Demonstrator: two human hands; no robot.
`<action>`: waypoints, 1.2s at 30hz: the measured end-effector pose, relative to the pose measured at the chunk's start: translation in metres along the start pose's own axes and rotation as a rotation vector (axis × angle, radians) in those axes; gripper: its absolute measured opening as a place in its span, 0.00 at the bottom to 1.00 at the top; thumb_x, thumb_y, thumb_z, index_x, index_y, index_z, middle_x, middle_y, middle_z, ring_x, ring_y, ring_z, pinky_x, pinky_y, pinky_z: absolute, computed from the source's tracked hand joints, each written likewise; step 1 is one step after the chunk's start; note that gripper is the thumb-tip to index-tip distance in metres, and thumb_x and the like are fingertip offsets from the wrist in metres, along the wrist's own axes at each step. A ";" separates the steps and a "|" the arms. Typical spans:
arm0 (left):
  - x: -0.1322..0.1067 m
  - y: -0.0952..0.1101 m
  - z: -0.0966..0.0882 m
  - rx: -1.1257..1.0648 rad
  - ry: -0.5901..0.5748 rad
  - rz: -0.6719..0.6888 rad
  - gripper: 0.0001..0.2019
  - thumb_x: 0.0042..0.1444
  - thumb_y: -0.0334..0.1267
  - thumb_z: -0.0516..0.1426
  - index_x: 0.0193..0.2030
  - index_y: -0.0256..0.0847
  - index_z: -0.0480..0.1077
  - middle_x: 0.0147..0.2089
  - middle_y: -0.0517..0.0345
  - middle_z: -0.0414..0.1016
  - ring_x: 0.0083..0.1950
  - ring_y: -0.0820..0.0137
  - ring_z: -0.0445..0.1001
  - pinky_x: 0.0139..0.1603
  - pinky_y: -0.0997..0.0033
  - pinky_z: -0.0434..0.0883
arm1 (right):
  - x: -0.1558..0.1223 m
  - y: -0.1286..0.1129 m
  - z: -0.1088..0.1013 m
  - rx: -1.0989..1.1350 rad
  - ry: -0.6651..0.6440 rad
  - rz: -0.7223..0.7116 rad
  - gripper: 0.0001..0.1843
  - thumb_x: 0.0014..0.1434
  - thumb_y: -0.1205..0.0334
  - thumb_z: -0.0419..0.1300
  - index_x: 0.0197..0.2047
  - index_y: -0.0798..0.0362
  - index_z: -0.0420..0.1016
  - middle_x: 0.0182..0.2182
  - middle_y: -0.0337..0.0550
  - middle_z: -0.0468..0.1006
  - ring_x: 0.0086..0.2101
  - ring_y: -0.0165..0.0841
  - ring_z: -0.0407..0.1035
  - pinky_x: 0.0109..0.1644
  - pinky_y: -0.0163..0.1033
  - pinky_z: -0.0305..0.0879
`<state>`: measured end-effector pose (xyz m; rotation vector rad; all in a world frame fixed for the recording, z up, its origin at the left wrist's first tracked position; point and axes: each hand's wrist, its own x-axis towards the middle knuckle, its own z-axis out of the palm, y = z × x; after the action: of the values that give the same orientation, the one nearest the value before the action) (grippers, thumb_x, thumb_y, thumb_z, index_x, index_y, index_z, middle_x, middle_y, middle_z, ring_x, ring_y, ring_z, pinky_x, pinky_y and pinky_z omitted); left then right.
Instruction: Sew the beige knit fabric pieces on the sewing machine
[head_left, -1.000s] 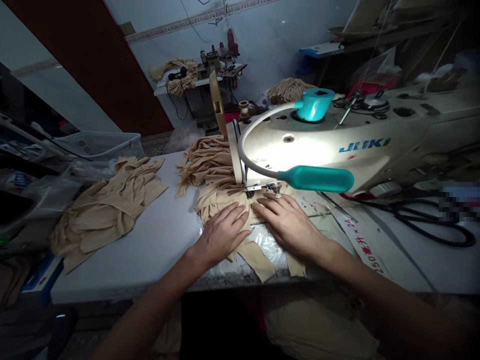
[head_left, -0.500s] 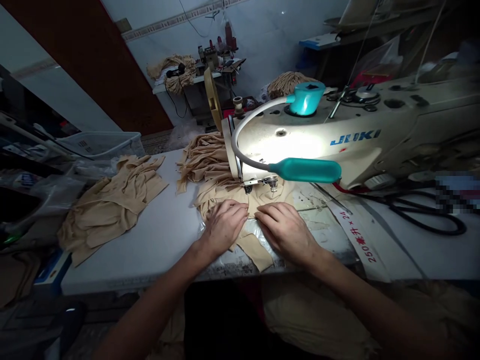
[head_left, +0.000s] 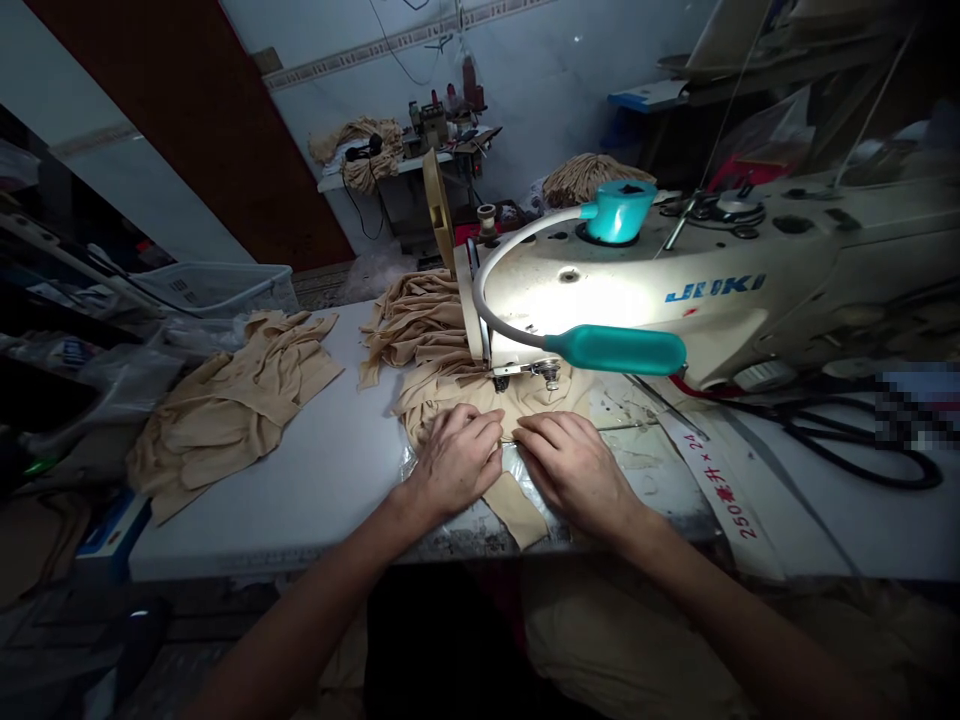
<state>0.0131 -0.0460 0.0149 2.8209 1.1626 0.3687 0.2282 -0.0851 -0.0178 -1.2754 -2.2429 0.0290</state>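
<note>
Left hand (head_left: pixel 459 455) and right hand (head_left: pixel 577 465), fingers half-curled, pinch uncertain, touch thin tan fabric (head_left: pixel 536 400) lying under and just beyond them, near the cream metal JUKI sewing machine (head_left: pixel 720 250) ahead, apparently aligning it for stitching, which calls for steady, even guiding.

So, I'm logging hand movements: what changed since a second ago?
The left hand and right hand drew slightly back from the presser foot, fingers more bunched on the beige fabric. The fabric end below the right hand no longer shows. The JUKI sewing machine, teal lamp and left fabric pile stayed put.
</note>
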 end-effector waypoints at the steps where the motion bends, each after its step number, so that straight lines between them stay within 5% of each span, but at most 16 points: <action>1: 0.000 0.000 0.000 0.007 0.000 -0.003 0.07 0.69 0.34 0.57 0.51 0.42 0.74 0.67 0.54 0.77 0.61 0.56 0.71 0.59 0.49 0.71 | 0.000 0.000 0.000 -0.001 0.000 0.000 0.14 0.75 0.66 0.54 0.57 0.52 0.77 0.54 0.52 0.81 0.54 0.47 0.72 0.61 0.54 0.67; 7: 0.000 -0.001 0.003 0.028 0.017 0.005 0.18 0.71 0.35 0.55 0.65 0.44 0.71 0.68 0.52 0.76 0.61 0.55 0.71 0.60 0.48 0.69 | 0.002 0.002 -0.002 -0.004 -0.011 -0.023 0.16 0.74 0.67 0.55 0.60 0.51 0.77 0.56 0.53 0.81 0.55 0.47 0.72 0.63 0.56 0.67; 16: 0.009 -0.013 0.013 0.045 0.056 -0.019 0.20 0.72 0.39 0.56 0.69 0.42 0.70 0.70 0.51 0.73 0.66 0.52 0.68 0.64 0.46 0.68 | 0.014 0.010 -0.007 -0.056 -0.055 -0.057 0.19 0.76 0.61 0.56 0.66 0.54 0.74 0.62 0.55 0.78 0.65 0.51 0.67 0.69 0.61 0.64; 20: 0.009 -0.016 0.017 0.061 0.073 -0.004 0.20 0.73 0.41 0.56 0.69 0.41 0.71 0.70 0.50 0.74 0.68 0.49 0.67 0.66 0.44 0.67 | -0.012 0.002 -0.020 0.070 0.022 -0.012 0.20 0.74 0.63 0.58 0.66 0.52 0.74 0.66 0.53 0.75 0.69 0.50 0.63 0.70 0.60 0.65; 23: 0.009 -0.018 0.021 0.072 0.100 0.016 0.20 0.73 0.41 0.55 0.68 0.42 0.72 0.69 0.49 0.75 0.68 0.48 0.68 0.65 0.44 0.68 | -0.044 0.006 -0.036 0.161 0.112 0.100 0.15 0.73 0.64 0.59 0.60 0.49 0.78 0.62 0.52 0.78 0.65 0.48 0.68 0.67 0.58 0.70; 28: 0.010 -0.028 0.033 0.094 0.194 0.065 0.20 0.73 0.43 0.53 0.66 0.43 0.74 0.66 0.49 0.78 0.65 0.46 0.70 0.61 0.43 0.70 | -0.094 0.058 -0.088 0.030 0.309 0.363 0.08 0.73 0.62 0.60 0.48 0.47 0.82 0.49 0.49 0.83 0.51 0.45 0.79 0.55 0.52 0.78; 31: 0.011 -0.032 0.041 0.117 0.216 0.084 0.21 0.73 0.44 0.52 0.67 0.43 0.74 0.66 0.50 0.78 0.65 0.46 0.71 0.59 0.44 0.71 | -0.113 0.100 -0.130 -0.192 0.404 0.480 0.13 0.74 0.56 0.58 0.55 0.47 0.82 0.54 0.52 0.82 0.54 0.48 0.78 0.56 0.54 0.78; 36: 0.011 -0.029 0.044 0.183 0.223 0.073 0.22 0.74 0.44 0.49 0.67 0.39 0.74 0.67 0.51 0.77 0.65 0.48 0.70 0.60 0.48 0.71 | -0.128 0.147 -0.149 -0.459 0.187 0.448 0.31 0.77 0.46 0.51 0.73 0.55 0.68 0.68 0.59 0.73 0.66 0.57 0.67 0.67 0.65 0.69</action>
<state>0.0118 -0.0166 -0.0303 3.0507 1.1907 0.6275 0.4651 -0.1440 0.0093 -1.9149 -1.8213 -0.4424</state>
